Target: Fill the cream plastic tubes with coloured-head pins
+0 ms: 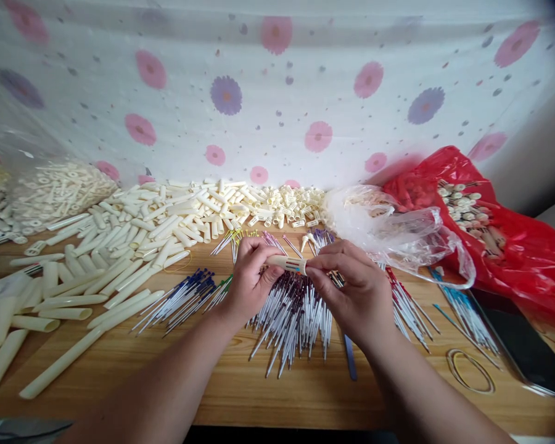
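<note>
Left hand (252,274) is pinching the left end of a short cream plastic cylinder with dark lengthwise slots and a small blue spot (287,264); its thumb and index finger are closing on it, and the lower fingers are curling out of sight. Right hand (358,290) is gripping the right end between thumb and fingertips, which are hiding that tip. Cylinder is lying roughly level between both hands, above the wooden tabletop (240,401). Both ends are being partly covered, so what is inside cannot be told.

Below, a dense fan of thin white pen refills with dark red tops (291,320) is spreading toward the front edge; hands are covering part of its upper end. Left of it, blue-topped white refills (180,299) are lying, with a few green-topped ones (219,291) partly disappearing behind the left wrist. Red-topped refills (411,308) are showing right of the right hand, partly blocked by it. A flat blue-grey strip (349,357) is sticking out beside the right forearm, its upper end hidden.

Long cream plastic tubes (134,234) are heaping up on the left, some running off the frame. Behind the hands, small cream slotted pieces (300,203) are piling up, too small to separate. A crumpled clear plastic bag (398,240) is blurring its contents. A red plastic bag (527,259) is running out of frame right, holding pale pieces.
</note>
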{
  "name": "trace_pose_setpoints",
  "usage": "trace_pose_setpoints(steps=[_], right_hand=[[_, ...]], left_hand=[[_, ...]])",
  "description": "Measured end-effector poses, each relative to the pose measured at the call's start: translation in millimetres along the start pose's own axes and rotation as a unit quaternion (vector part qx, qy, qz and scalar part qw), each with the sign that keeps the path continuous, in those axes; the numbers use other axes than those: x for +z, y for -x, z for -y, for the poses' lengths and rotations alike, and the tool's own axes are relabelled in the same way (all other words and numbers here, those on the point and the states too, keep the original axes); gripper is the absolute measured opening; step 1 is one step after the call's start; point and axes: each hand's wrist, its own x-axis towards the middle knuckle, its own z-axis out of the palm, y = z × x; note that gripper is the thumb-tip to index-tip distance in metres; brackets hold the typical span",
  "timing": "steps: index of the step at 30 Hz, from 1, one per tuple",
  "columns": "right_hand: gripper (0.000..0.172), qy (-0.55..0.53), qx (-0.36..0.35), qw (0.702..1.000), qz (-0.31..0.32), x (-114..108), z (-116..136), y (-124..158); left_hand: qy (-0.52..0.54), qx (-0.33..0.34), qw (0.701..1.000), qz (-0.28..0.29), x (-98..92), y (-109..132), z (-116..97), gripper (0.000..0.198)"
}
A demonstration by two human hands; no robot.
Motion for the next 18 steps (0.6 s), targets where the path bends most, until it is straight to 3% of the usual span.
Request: trace_pose_setpoints(steps=[6, 13, 18], right_hand=[[0.009, -0.088, 0.114, 0.99, -0.005, 6, -8, 3], [0.009, -0.134, 0.15, 0.98, 0.009, 9, -11, 6], [0.011, -0.211, 0.16, 0.964, 0.02, 11, -17, 8]], left_hand=[[-0.087, 0.03, 0.993, -0.067, -0.6, 1, -2, 0.037], [-0.141, 0.04, 0.985, -0.089, -3.6, 1, -2, 0.035], [-0.123, 0.02, 0.989, -0.085, -2.9, 2, -1, 0.034]])
